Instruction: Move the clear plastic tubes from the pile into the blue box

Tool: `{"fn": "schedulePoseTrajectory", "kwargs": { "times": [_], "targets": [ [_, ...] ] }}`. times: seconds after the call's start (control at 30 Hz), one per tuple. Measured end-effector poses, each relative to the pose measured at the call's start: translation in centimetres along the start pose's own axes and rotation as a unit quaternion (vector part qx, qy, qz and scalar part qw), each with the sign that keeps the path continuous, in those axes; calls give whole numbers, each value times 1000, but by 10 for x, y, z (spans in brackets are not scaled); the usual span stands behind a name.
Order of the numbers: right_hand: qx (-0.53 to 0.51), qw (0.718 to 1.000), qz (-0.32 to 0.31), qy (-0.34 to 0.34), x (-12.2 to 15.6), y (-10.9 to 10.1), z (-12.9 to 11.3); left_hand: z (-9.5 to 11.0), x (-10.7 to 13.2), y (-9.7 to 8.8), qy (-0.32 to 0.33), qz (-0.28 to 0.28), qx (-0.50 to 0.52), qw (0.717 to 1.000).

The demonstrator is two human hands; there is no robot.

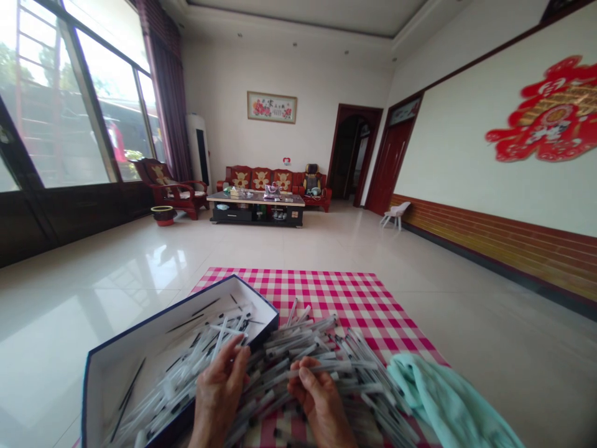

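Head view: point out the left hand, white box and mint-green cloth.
Left hand [218,389], head view, on its back.
White box [158,314], head view, on its rim.
Mint-green cloth [443,398], head view, on its middle.

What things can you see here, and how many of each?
Thin clear plastic sticks with black tips: many, clear and black, in box and on cloth
Open cardboard box: one, white with dark blue edges, front left
Checked cloth: one, pink and white, on floor
Crumpled soft cloth: one, mint green, front right
Paper-cut wall decoration: one, red, right wall
Wooden sofa: one, red, far wall
Low table: one, dark, before sofa
Left hand: one, among sticks
Right hand: one, among sticks
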State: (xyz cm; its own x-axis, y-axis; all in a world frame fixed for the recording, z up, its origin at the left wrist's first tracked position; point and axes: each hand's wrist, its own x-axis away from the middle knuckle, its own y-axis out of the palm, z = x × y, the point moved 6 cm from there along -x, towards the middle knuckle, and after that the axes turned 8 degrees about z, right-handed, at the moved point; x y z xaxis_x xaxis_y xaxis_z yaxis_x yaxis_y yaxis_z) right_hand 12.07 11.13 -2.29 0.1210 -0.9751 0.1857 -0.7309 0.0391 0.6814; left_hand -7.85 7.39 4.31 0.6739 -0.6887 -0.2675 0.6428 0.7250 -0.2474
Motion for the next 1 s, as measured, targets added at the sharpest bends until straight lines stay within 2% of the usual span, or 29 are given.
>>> {"fn": "schedulePoseTrajectory", "kwargs": {
  "times": [0.1, 0.17, 0.3, 0.5, 0.63, 0.73, 0.8, 0.87, 0.93, 1.0],
  "targets": [
    [-3, 1000, -6, 5, 2, 0, 0, 12, 19, 30, 80, -165, -30, 983],
    [-6, 1000, -12, 8, 2, 0, 0, 19, 29, 41, 135, -216, -42, 966],
    [-8, 1000, -22, 10, 2, 1, 0, 21, 40, 49, 174, -246, -58, 952],
    [-10, 1000, -9, 10, 0, 0, 0, 21, 38, 47, 143, -246, -56, 957],
    [-26, 1000, 16, -1, -1, -4, -3, 17, 21, 29, 75, -227, -38, 970],
    [-56, 998, 30, -10, -2, -6, -6, 6, 2, 9, -7, -192, 24, 981],
    [-72, 997, 33, -13, -4, -7, -7, -5, -10, -6, -81, -139, 78, 984],
    [-80, 996, 31, -13, -5, -6, -7, -15, -20, -22, -137, -61, 133, 980],
    [-81, 996, 28, -14, -5, -6, -7, -22, -27, -34, -167, 16, 177, 970],
    [-78, 996, 26, -14, -5, -6, -7, -26, -30, -42, -184, 68, 202, 960]
  ]
}}
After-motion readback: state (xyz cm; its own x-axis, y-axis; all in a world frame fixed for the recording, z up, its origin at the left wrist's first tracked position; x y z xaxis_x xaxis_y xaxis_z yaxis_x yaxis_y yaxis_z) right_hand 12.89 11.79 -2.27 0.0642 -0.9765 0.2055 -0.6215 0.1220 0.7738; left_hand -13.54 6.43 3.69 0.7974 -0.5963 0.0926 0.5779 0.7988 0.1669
